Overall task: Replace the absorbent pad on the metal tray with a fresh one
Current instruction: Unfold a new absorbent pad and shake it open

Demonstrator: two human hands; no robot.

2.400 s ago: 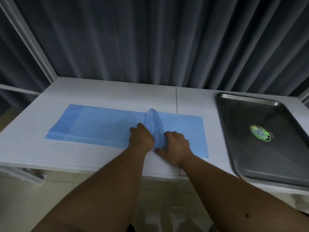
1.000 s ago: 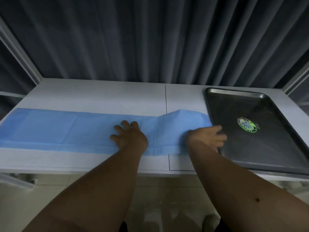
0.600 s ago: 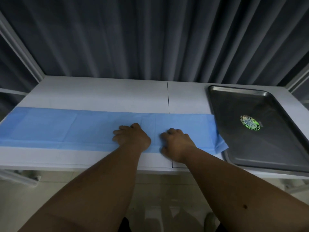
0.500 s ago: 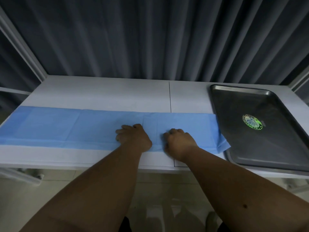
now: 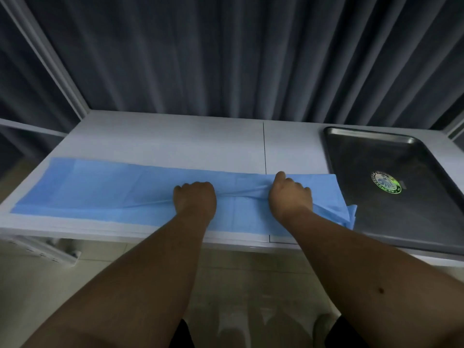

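A long blue absorbent pad [image 5: 95,189] lies spread along the front of the white table [image 5: 175,139]. Its right end overlaps the near left rim of the metal tray [image 5: 424,237], and one corner curls up there. My left hand [image 5: 194,199] and my right hand [image 5: 290,195] sit side by side on the pad's middle, fingers curled into the sheet. Both pinch the material, and a raised crease runs between and beyond them. The tray holds only a round green sticker [image 5: 385,182].
Dark grey curtains [image 5: 226,59] hang behind the table. A white frame post [image 5: 50,64] rises at the back left corner. A seam [image 5: 264,146] splits the tabletop. Pale floor tiles show below the table's front edge.
The pad was unfolded to full length, its left end moving out leftward. Both hands then came to the middle, and now they have gathered the sheet into a crease.
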